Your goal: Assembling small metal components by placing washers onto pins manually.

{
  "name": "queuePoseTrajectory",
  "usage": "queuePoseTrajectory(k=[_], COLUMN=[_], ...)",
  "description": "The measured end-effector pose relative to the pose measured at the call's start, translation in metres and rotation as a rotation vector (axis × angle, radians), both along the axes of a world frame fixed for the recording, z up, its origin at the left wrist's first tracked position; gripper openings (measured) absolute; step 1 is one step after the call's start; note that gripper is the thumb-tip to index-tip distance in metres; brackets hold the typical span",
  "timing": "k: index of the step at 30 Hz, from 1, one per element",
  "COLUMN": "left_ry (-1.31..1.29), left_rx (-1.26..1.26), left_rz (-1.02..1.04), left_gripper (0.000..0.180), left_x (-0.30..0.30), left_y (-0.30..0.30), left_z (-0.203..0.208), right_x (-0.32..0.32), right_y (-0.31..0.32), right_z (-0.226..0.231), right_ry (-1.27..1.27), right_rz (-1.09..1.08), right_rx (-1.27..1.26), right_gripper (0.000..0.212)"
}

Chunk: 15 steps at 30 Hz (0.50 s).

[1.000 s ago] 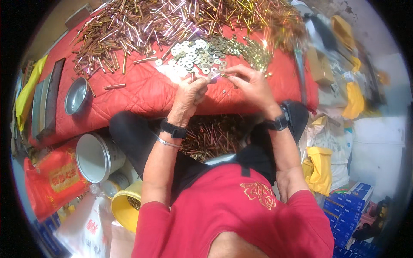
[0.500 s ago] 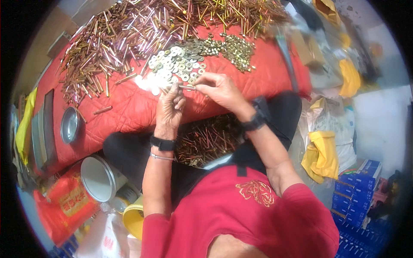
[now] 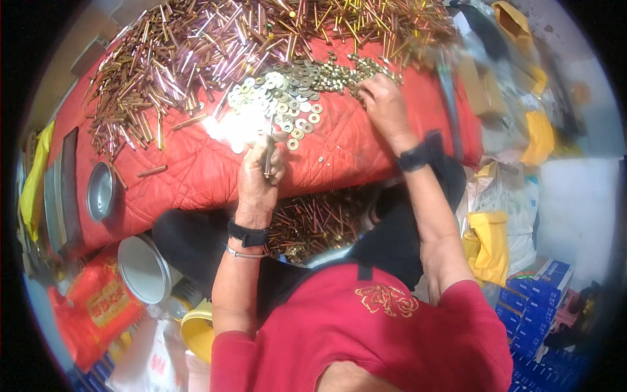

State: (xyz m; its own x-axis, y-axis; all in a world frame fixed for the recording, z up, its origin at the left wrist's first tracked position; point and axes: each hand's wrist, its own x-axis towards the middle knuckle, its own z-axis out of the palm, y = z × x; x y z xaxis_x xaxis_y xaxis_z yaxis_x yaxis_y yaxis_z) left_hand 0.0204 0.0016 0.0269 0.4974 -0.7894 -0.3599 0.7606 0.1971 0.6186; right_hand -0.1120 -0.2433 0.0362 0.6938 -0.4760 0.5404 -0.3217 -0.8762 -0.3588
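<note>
My left hand (image 3: 260, 171) is closed around a slim metal bolt (image 3: 268, 160), held roughly upright at the near side of the washers. A heap of flat ring washers (image 3: 287, 108) lies just beyond it on the red quilted cover (image 3: 333, 173), partly washed out by a bright patch of light. At the right end of the washers, my right hand (image 3: 385, 108) reaches down into a pile of small brass-coloured nuts (image 3: 336, 77). Its fingertips are bent together among the nuts; whatever is between them is hidden.
A big mound of long copper-coloured bolts (image 3: 215, 49) covers the far side. More finished-looking bolts (image 3: 310, 225) lie in a container between my legs. To the left are a metal bowl (image 3: 100, 191) and a white bucket (image 3: 140, 271); blue boxes (image 3: 529, 307) stand at right.
My right hand has left the bolt and moved right and away to the nuts. The left hand has turned the bolt from lying sideways to roughly upright.
</note>
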Motion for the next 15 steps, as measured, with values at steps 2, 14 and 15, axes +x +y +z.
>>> queuePoseTrajectory(k=[2,14,15], left_ry=[-0.046,-0.09,-0.073], left_rx=[-0.002,-0.006,-0.014], left_rz=[-0.022,-0.05,-0.048], left_gripper=[0.035,0.027,0.025], left_x=[0.0,-0.003,-0.003], left_y=[0.002,0.003,0.002], left_z=[-0.001,-0.002,-0.002], right_x=[0.007,0.03,0.032], right_y=[-0.004,-0.009,-0.01], right_z=[-0.007,-0.007,-0.003], right_ry=[0.089,0.353,0.342], right_rz=[0.022,0.042,0.057], right_rx=[-0.095,-0.446,-0.442], right_gripper=[0.008,0.003,0.004])
